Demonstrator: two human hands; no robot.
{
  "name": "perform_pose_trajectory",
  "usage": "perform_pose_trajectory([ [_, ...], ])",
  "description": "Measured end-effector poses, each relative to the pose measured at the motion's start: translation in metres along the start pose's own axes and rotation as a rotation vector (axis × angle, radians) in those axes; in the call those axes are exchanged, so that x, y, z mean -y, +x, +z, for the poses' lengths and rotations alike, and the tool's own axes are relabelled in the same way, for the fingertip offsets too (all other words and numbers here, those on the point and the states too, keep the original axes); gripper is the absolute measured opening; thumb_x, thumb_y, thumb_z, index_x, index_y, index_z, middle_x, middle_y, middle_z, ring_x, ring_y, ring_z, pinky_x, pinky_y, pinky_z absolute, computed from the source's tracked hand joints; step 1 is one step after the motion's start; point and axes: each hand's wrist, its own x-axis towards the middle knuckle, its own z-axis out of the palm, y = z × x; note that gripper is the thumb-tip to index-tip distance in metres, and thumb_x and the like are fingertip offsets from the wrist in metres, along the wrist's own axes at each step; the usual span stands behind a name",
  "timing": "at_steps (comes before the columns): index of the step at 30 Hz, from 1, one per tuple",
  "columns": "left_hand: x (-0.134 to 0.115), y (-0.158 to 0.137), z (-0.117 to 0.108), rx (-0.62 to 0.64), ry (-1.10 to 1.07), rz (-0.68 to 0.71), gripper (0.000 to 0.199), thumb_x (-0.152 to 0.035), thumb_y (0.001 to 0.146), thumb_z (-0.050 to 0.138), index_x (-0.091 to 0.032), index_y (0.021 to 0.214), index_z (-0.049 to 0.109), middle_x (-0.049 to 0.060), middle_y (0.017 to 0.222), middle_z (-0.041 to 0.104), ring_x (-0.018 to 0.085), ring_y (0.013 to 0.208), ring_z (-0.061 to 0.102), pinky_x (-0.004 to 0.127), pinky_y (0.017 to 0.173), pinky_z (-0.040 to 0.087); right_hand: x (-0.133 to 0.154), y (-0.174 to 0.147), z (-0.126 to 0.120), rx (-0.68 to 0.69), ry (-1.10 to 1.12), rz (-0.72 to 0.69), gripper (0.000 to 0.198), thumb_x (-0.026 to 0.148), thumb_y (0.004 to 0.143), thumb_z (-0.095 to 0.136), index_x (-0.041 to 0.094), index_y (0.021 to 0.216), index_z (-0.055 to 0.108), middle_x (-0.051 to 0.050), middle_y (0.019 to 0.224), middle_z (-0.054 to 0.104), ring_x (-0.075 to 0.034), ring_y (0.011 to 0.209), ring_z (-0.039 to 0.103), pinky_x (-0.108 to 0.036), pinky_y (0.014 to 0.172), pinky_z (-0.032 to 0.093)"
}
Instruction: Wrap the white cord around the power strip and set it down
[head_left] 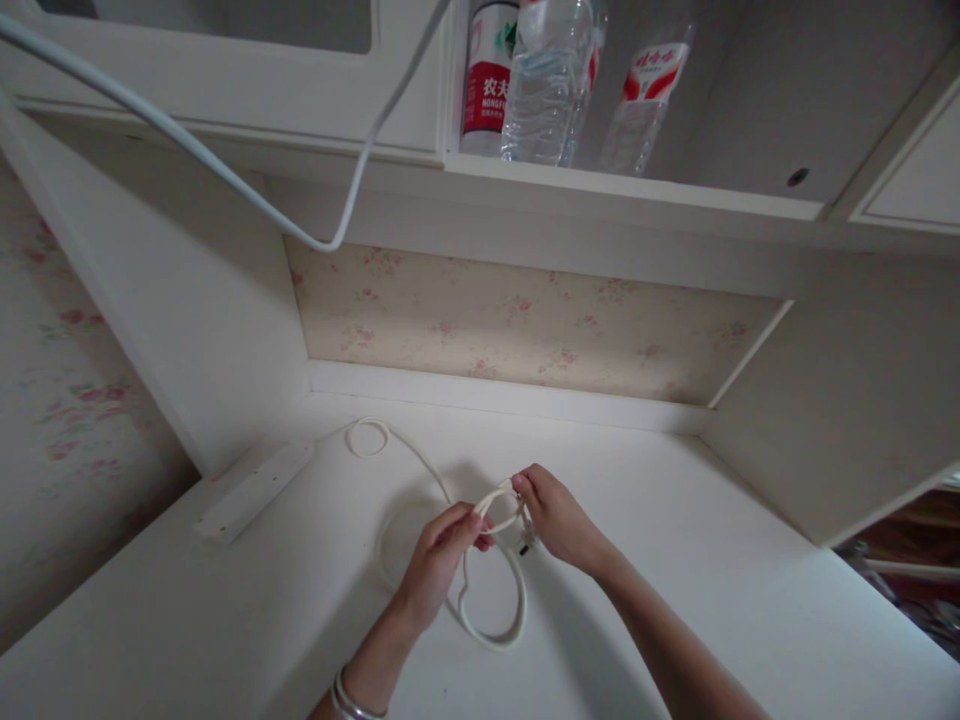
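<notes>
A white power cord (517, 615) runs in loops between my two hands, above a white desktop. My left hand (442, 550) is closed on the cord, pinching it between thumb and fingers. To its right, my right hand (555, 510) also grips the cord close to its plug (527, 540), whose dark prong shows below the fingers. One larger loop hangs beneath my hands. The cord trails back to the left through a small coil and leads to a white power strip (255, 490) lying on the desk.
The white desktop (637, 620) has side panels and a low back ledge. A shelf above holds clear plastic bottles (544, 90) and a red-and-white bottle (487, 80). A pale rod or cable (217, 180) bends down at the upper left, in front of the cabinet.
</notes>
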Motion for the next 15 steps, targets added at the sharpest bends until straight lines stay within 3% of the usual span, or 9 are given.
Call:
perform_pose_trajectory([
  [8, -0.002, 0.004, 0.002, -0.053, -0.197, -0.026, 0.019, -0.033, 0.077, 0.064, -0.015, 0.07, 0.062, -0.001, 0.065, 0.055, 0.011, 0.064, 0.049, 0.023, 0.064, 0.037, 0.001, -0.008, -0.006, 0.086, 0.219, 0.145, 0.039, 0.052, 0.092, 0.04, 0.019, 0.079, 0.057, -0.002, 0.078, 0.061, -0.018, 0.077, 0.055, -0.03, 0.073, 0.04],
  [15, 0.004, 0.005, -0.002, -0.116, -0.078, -0.027, 0.021, -0.032, 0.075, 0.066, -0.015, 0.064, 0.06, -0.002, 0.059, 0.054, 0.011, 0.061, 0.049, 0.023, 0.06, 0.036, 0.009, -0.018, -0.003, 0.131, 0.371, 0.309, 0.046, 0.058, 0.087, 0.044, 0.017, 0.074, 0.059, 0.0, 0.072, 0.059, -0.016, 0.071, 0.052, -0.027, 0.068, 0.038],
])
